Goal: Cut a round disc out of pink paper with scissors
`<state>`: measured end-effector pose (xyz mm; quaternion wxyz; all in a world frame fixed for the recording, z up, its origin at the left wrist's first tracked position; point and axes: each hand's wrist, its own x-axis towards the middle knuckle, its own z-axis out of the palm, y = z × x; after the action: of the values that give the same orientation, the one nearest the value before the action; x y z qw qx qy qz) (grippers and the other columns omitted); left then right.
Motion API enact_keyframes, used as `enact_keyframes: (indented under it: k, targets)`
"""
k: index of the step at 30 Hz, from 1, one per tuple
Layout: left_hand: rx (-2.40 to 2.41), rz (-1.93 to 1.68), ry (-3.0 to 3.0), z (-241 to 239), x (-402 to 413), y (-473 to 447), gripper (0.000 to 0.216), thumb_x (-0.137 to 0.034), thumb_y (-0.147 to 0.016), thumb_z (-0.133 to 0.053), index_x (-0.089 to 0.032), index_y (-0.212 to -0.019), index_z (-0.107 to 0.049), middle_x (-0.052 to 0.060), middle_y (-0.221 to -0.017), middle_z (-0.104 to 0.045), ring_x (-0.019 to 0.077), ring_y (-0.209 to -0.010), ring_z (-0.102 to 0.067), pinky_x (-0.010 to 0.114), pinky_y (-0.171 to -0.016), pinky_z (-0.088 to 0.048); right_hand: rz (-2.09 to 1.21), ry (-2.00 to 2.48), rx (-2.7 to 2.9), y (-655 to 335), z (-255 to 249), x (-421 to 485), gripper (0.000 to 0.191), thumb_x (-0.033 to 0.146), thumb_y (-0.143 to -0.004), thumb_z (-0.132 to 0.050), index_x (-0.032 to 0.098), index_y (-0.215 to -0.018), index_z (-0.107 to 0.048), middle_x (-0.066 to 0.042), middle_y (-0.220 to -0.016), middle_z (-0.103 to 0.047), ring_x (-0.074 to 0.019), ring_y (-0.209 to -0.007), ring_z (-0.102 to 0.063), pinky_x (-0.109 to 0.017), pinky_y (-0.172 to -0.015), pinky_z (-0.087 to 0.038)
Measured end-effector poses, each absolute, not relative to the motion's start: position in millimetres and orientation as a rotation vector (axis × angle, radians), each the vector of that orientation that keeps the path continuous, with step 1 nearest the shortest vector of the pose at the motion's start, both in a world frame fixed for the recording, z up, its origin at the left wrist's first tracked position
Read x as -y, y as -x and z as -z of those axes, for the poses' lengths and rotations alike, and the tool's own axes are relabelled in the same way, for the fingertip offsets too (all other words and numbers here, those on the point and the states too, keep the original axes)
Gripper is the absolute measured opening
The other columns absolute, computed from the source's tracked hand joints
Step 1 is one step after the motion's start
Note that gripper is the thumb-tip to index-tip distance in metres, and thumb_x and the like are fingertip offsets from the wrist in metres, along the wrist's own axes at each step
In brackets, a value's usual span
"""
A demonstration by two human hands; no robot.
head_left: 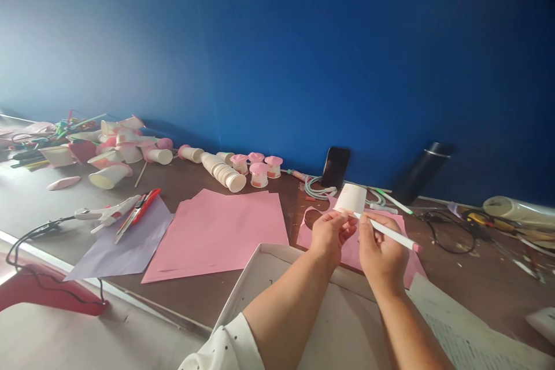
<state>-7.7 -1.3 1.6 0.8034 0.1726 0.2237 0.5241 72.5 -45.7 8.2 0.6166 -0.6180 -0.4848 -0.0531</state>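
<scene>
A white paper cup (pixel 352 198) is upside down in my left hand (pixel 328 237), whose fingers pinch it near the rim. Faint orange-pink marks show on its side. My right hand (pixel 384 254) is closed round a white marker pen (pixel 394 235) with a pink end. The pen's other end points at the cup's lower edge; whether it touches is hard to tell. Beneath both hands lies pink paper (pixel 401 222) with a round hole cut in it. Small finished-looking cups with pink paper roofs (pixel 259 173) stand behind to the left.
A row of nested paper cups (pixel 222 172) lies near the blue partition (pixel 277 69). Pink sheets (pixel 225 231), a glue gun (pixel 108 212) and a red utility knife (pixel 137 214) are at left. A phone (pixel 335 166) and a dark bottle (pixel 421 172) lean at the back. A white box (pixel 255 277) sits below my arms.
</scene>
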Motion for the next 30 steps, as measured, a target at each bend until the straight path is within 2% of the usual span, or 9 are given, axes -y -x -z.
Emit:
enact_keyframes:
  k: [6,13,24,30]
  targets:
    - [-0.488,-1.133,-0.387,1.4,0.2,7.0,0.031,-0.025,-0.061,-0.094,-0.01,-0.079,-0.074,0.008,-0.081,-0.07,0.0125,-0.074,-0.064,0.025,-0.077,-0.053,0.059,1.332,1.059,-72.6,-6.8,45.8,0.03,0.047,-0.088,-0.065,0.017,-0.094,-0.066,-0.007,-0.069,-0.069,-0.0199,-0.053,-0.064,-0.032,-0.053,-0.051]
    - [-0.478,-1.141,-0.374,2.2,0.6,5.8,0.036,-0.028,-0.055,-0.097,-0.01,-0.077,-0.075,0.008,-0.08,-0.07,0.0123,-0.074,-0.064,0.025,-0.075,-0.053,0.094,1.407,1.097,-73.4,-7.3,44.7,0.029,0.046,-0.088,-0.064,0.017,-0.092,-0.068,-0.008,-0.069,-0.07,-0.021,-0.056,-0.065,-0.033,-0.056,-0.053]
    - [-0.497,-1.125,-0.426,1.5,1.1,3.1,0.052,-0.039,-0.042,-0.102,-0.01,-0.072,-0.07,0.004,-0.069,-0.065,0.0109,-0.065,-0.059,0.029,-0.077,-0.053,0.093,1.449,1.142,-74.5,-5.7,44.5,0.029,0.047,-0.089,-0.062,0.018,-0.09,-0.069,-0.01,-0.077,-0.075,-0.0214,-0.06,-0.068,-0.032,-0.056,-0.055]
    - [-0.513,-1.118,-0.47,2.5,1.4,2.4,0.055,-0.041,-0.042,-0.102,-0.009,-0.073,-0.071,0.005,-0.071,-0.065,0.0113,-0.066,-0.059,0.03,-0.078,-0.053,0.047,1.459,1.134,-76.7,-1.9,43.6,0.032,0.049,-0.089,-0.063,0.018,-0.093,-0.068,-0.012,-0.081,-0.077,-0.0238,-0.065,-0.072,-0.034,-0.059,-0.056]
